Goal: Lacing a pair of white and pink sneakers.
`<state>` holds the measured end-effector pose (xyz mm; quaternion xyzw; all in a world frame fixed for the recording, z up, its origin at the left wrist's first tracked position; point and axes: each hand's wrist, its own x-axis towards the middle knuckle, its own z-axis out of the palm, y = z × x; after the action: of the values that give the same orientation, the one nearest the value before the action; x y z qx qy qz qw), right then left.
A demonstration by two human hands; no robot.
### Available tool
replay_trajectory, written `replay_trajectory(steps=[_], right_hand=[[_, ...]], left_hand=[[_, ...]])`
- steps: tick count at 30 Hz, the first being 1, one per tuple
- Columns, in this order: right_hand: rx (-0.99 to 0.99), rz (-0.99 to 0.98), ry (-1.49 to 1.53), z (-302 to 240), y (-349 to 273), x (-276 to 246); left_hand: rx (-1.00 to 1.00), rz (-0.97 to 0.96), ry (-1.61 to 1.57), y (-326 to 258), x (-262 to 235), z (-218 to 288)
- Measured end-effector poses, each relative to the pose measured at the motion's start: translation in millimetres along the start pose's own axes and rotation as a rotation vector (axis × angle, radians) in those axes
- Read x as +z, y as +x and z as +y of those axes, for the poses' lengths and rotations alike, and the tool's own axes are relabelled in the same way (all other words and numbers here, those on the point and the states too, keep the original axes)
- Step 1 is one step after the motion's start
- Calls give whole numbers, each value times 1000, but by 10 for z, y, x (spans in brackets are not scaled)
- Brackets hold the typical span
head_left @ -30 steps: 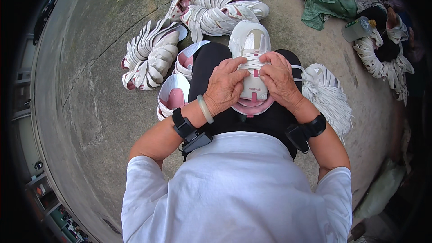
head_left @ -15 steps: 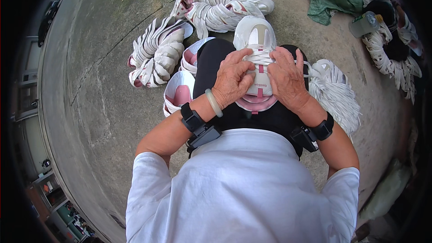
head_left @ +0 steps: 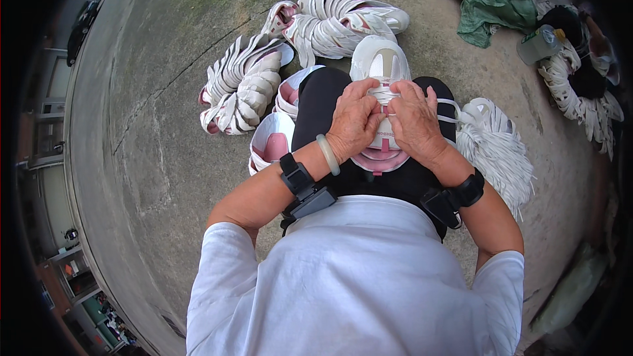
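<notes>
Across my lap lies a white and beige shoe upper (head_left: 380, 56) with pink trim, its toe pointing away from me and its pink-lined collar near my waist. A white shoelace (head_left: 382, 94) criss-crosses its front. My left hand (head_left: 355, 118) grips the left eyelet edge, fingers bent and thumb inward. Opposite it, my right hand (head_left: 417, 118) is closed on the right edge, its fingertips by the lace. The fingers partly hide the lower lacing. To the right of my knee lies a thick bundle of white shoelaces (head_left: 498, 151), with a loose loop of lace beside my right hand.
Stacked uppers lie curled on the concrete in one pile (head_left: 244, 86) to the left and another (head_left: 343, 23) ahead. Two loose uppers, one of them (head_left: 269, 144) pink-lined, sit by my left knee. Far right are a green sack (head_left: 491, 3), a plastic bottle (head_left: 541, 44) and more uppers (head_left: 580, 102).
Both hands have come closer together over the lacing, the fingertips now nearly meeting at its middle. The whole view has shifted slightly; the piles lie as before.
</notes>
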<state>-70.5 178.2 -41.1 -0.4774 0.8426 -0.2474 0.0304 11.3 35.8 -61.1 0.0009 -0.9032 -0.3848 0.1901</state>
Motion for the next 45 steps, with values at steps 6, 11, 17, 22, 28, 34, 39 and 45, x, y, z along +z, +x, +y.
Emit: replay_trajectory(steps=[6, 11, 17, 22, 28, 34, 39, 45], right_hand=[[-52, -88, -67, -11, 11, -167], [101, -69, 231, 117, -28, -259], [145, 503, 68, 429, -41, -532], [106, 596, 125, 341, -39, -435], [142, 535, 306, 211, -35, -470], [316, 451, 645, 170, -50, -377], [380, 234, 561, 84, -215, -257], [166, -44, 282, 172, -441, -458]], left_hand=[[-91, -31, -123, 10, -77, 0], [-272, 43, -199, -142, -809, -61], [-514, 178, 47, -617, -1687, -803], [-56, -96, 493, -331, -1043, -387], [284, -138, 547, 22, -440, -96], [368, -213, 625, -49, -569, -222], [153, -132, 864, -325, -1351, -533], [-81, -93, 1103, -955, -2127, -910]])
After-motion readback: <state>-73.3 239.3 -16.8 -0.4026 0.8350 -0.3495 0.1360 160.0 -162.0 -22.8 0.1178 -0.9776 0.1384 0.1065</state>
